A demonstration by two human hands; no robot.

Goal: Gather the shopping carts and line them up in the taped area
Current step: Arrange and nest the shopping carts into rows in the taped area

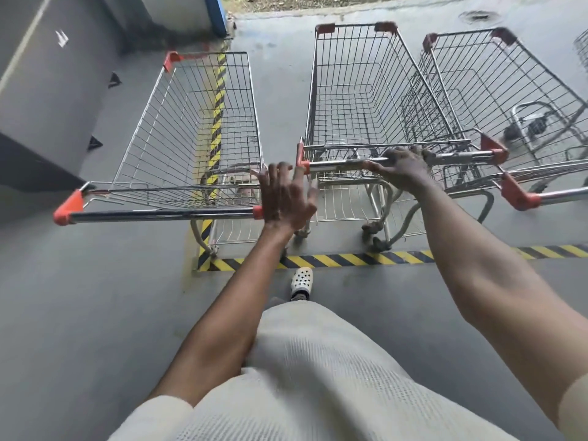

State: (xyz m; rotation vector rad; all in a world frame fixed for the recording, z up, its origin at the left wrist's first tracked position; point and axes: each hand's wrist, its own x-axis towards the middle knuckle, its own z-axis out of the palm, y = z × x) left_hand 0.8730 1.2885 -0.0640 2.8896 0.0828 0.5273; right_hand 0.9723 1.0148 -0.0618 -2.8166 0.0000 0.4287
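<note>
One cart [502,78] cropped; right hand [401,168] gripping handle [340,164] blurred.

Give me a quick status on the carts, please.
Left hand open beside left cart. Right hand grips middle cart's handle. Left cart sits over the striped tape. Third cart angled close on right.

Three carts [191,128] [366,100] [509,84] — two hands [286,198] [404,170] — one shoe [301,283].
</note>
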